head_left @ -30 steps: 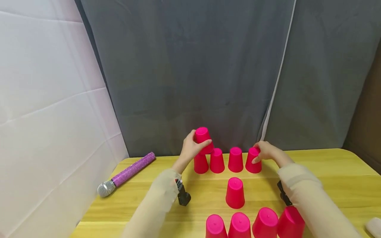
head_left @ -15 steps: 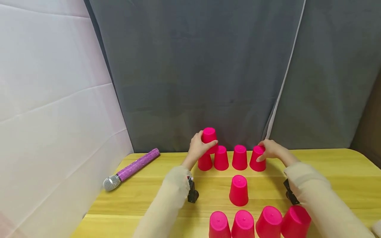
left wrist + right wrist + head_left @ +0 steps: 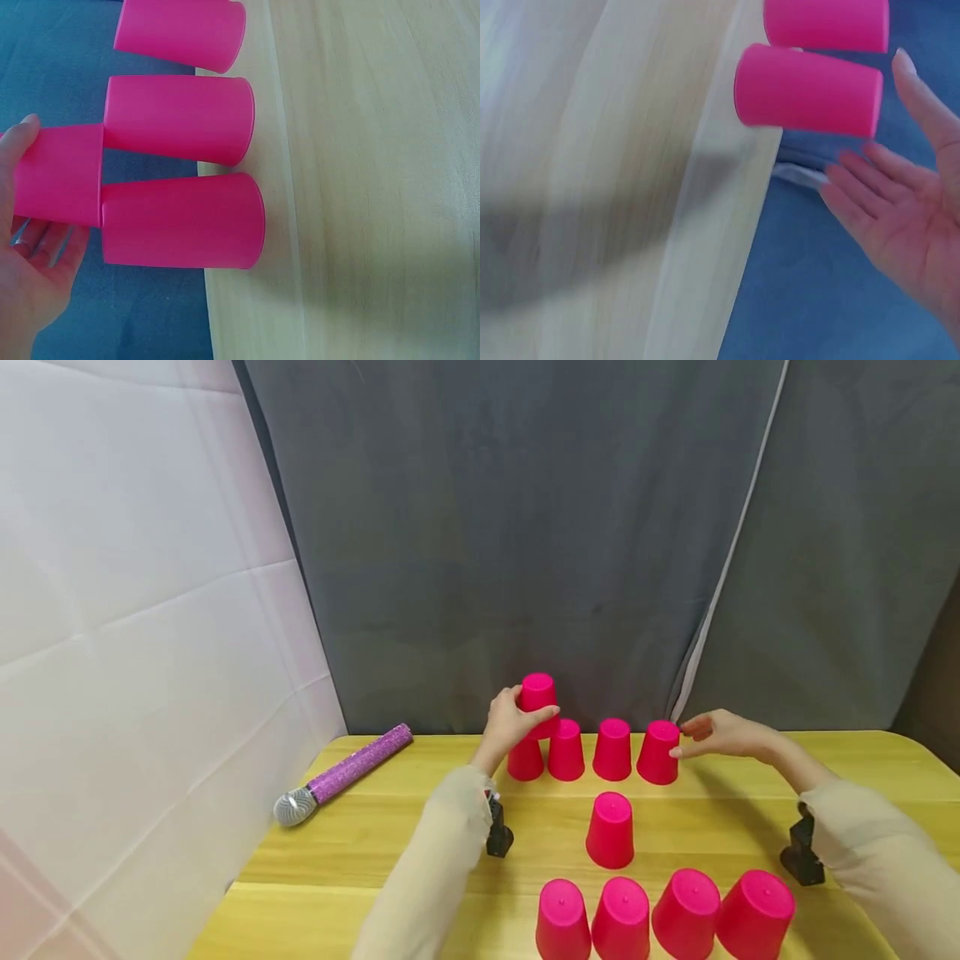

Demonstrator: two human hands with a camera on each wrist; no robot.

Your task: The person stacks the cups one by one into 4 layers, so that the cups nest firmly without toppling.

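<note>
The right hand [image 3: 723, 737] had let go of the end pink cup [image 3: 658, 752], its grip now spread just beside it, while the left hand [image 3: 510, 724] kept pinching the raised pink cup [image 3: 538, 697] over the worktop [image 3: 420, 843] row beneath its grip.

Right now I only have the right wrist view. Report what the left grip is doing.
Observer: The left grip holds a pink cup on top of the two leftmost back-row cups.
Operator: Count the cups nearer me.
Observer: One lone cup stands in the middle; four more line the near edge.
Operator: Name anything else out there.
Observer: A purple microphone lies at the far left.
</note>
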